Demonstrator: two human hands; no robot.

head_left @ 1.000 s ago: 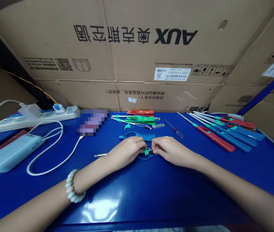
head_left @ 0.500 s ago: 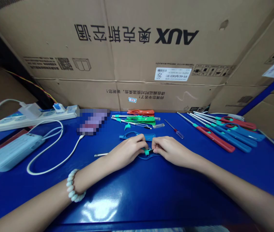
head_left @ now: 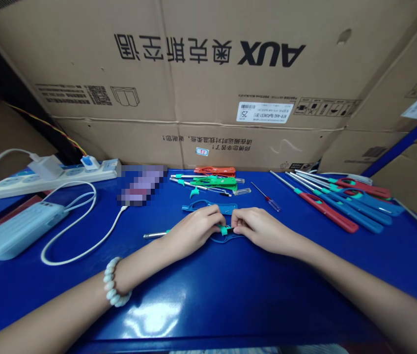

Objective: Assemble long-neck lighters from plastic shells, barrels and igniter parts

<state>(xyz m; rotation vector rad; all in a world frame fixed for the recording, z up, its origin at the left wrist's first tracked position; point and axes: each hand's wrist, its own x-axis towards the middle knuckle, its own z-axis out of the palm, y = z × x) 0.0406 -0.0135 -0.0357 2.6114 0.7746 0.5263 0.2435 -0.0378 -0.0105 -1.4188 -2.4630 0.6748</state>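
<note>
Left fingers [head_left: 212,217] and right fingers [head_left: 239,218] flank the green piece [head_left: 225,230].

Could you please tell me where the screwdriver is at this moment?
In the head view, the screwdriver lies on the blue table right of centre, beyond the right hand, between a clear plastic piece and the nearest red lighter.

Between the left grip [head_left: 201,224] and the right grip [head_left: 257,226] show a mint-green part [head_left: 225,230], a black piece [head_left: 231,230] and a blue shell [head_left: 220,240]. Beyond the grips lie a second blue shell [head_left: 227,208], a green handle [head_left: 225,184] and an orange-red handle [head_left: 217,170]. Right of the right grip, a red lighter [head_left: 330,214] and blue lighters [head_left: 365,220] bear mint-green accents. Under both grips, the tabletop [head_left: 267,295] is deep blue.
</note>
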